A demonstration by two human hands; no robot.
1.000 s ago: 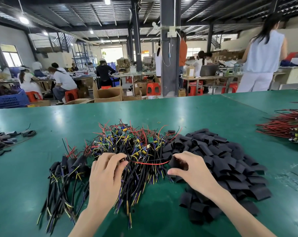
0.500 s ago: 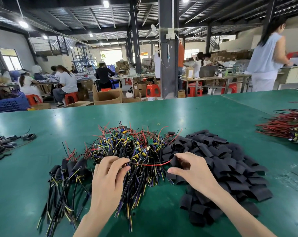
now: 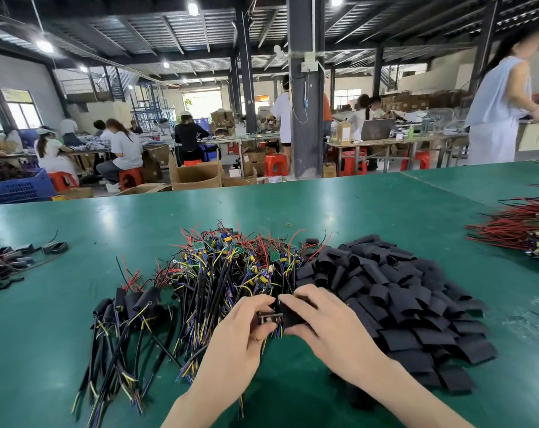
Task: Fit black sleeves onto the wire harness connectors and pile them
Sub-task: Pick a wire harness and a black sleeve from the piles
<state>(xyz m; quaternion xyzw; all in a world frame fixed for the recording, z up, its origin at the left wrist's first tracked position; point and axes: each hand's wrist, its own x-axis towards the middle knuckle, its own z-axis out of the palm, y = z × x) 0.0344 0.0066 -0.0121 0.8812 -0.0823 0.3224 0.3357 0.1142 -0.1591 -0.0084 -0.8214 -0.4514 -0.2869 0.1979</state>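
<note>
Green bench [image 3: 324, 217] in a busy workshop, with a sleeve being fitted at its near middle.
Loose black sleeves [image 3: 401, 298] heap at three o'clock of the hands, bare harnesses [image 3: 231, 273] at twelve, the finished pile [image 3: 129, 307] at nine. Right hand [image 3: 333, 325] fingers pinch one sleeve [image 3: 293, 315]. Left hand [image 3: 240, 332] fingers grip a harness connector [image 3: 271, 316], touching it. Fitting looks barely begun. Next, line up the sleeve's mouth, slide it on, and lay it at nine.

Unsleeved harnesses [image 3: 231, 273] lie mid-table [image 3: 370, 211] — sleeves [image 3: 401, 298] right, sleeved harnesses [image 3: 123, 319] left.
</note>
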